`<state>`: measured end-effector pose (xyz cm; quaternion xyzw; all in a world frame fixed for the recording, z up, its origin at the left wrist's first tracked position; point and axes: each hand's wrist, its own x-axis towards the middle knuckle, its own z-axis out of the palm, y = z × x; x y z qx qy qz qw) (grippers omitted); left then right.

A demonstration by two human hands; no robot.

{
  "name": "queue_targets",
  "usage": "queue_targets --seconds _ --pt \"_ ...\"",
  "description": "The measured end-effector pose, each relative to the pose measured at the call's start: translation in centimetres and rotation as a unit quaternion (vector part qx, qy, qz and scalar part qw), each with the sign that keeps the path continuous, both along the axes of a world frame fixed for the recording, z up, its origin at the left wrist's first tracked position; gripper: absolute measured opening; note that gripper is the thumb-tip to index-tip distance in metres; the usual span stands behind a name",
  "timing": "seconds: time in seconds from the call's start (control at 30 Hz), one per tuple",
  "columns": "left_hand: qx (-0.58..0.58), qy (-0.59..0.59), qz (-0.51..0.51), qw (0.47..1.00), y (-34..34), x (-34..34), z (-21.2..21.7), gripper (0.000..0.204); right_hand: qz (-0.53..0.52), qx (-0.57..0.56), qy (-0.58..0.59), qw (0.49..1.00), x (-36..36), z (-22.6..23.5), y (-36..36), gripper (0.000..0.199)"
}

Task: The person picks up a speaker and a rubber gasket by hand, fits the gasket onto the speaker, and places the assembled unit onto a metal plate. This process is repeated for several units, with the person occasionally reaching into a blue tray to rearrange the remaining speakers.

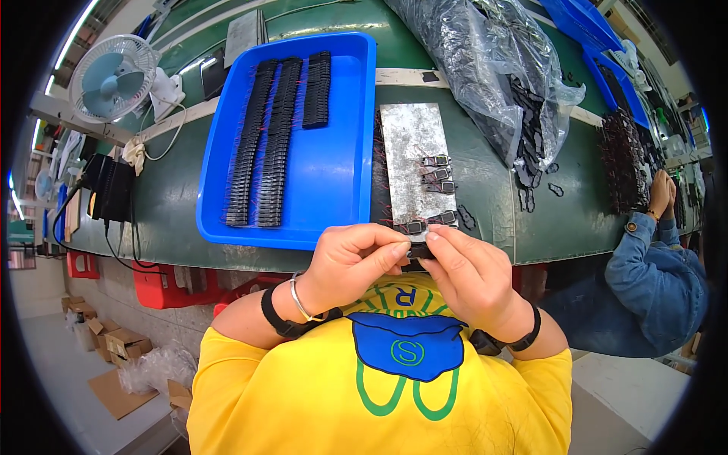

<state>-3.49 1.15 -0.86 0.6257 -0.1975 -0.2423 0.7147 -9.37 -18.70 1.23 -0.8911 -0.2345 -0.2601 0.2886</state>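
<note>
Close in front of my chest, at the table's near edge, both hands pinch a small black part [418, 251] between thumbs and fingertips. My left hand [350, 264] grips its left end, and my right hand [472, 274] its right end. The fingers cover much of it. Just beyond the fingertips lies a worn metal plate [409, 140]. Several small black-framed modules with thin red wires, among them one module [437, 161], lie along its right side and near end. To the left, a blue tray [326, 182] holds rows of black parts [279, 144] with red wires.
A clear plastic bag [485, 68] of black ring-shaped pieces spills onto the green table [485, 189] at right. A white fan [114, 80] and black power adapter [108, 186] are at far left. Another person in a denim sleeve [644, 265] works at right. Red stools [171, 287] stand below.
</note>
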Motion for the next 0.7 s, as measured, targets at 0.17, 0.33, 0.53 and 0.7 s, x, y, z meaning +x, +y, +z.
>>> queue_targets --seconds 0.17,0.33,0.53,0.7 --pt "-0.007 0.006 -0.011 1.0 -0.05 -0.04 0.12 0.012 0.001 0.015 0.0 1.0 0.05 -0.27 0.15 0.034" --pt "-0.037 0.031 -0.018 0.999 0.05 -0.14 -0.06 0.013 0.007 0.011 0.0 1.0 0.04 -0.25 0.09 0.034" --pt "-0.046 0.035 -0.033 0.998 0.11 -0.32 0.0 0.015 0.004 0.013 -0.011 1.0 -0.13 -0.48 0.05 0.034" --pt "-0.056 0.057 -0.033 0.996 0.01 -0.41 -0.06 0.016 0.007 0.005 -0.026 1.0 -0.16 -0.6 -0.06 0.034"
